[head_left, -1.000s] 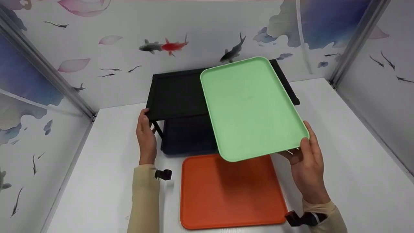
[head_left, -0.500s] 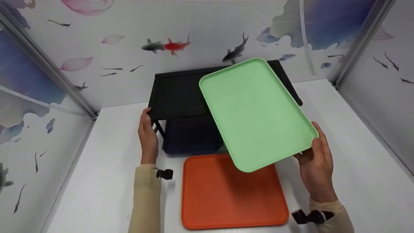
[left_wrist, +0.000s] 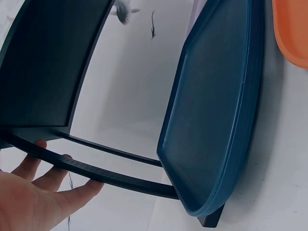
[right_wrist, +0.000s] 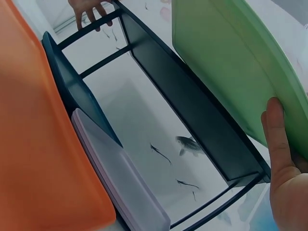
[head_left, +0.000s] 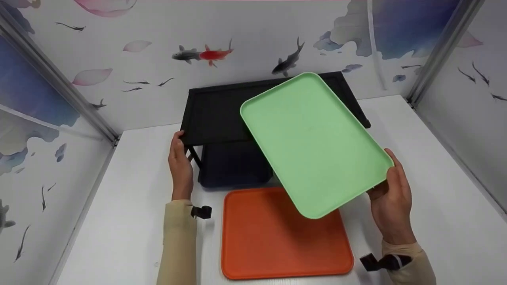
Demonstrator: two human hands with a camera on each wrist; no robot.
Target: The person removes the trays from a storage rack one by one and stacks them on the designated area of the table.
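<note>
My right hand (head_left: 392, 206) holds a light green tray (head_left: 317, 146) by its near right corner, thumb along the rim and fingers beneath. The tray is raised and tilted, overlapping the right part of a black two-tier rack (head_left: 216, 114) in the head view. At the rack's left side, my left hand (head_left: 181, 168) grips the side frame; its fingers (left_wrist: 79, 191) reach round the curved bar in the left wrist view. On the lower tier lie a dark blue tray (head_left: 233, 166) and a pale lilac tray (right_wrist: 120, 168). The green tray hides the lilac one in the head view.
An orange tray (head_left: 285, 237) lies flat on the white table (head_left: 119, 221) in front of the rack. Behind the rack stands a white wall (head_left: 150, 23) painted with fish and petals, with side walls left and right. Each wrist carries a small black camera.
My right hand has moved right and slightly nearer with the green tray, which has turned clockwise. My left hand stays at the rack's side, and the orange tray has not moved.
</note>
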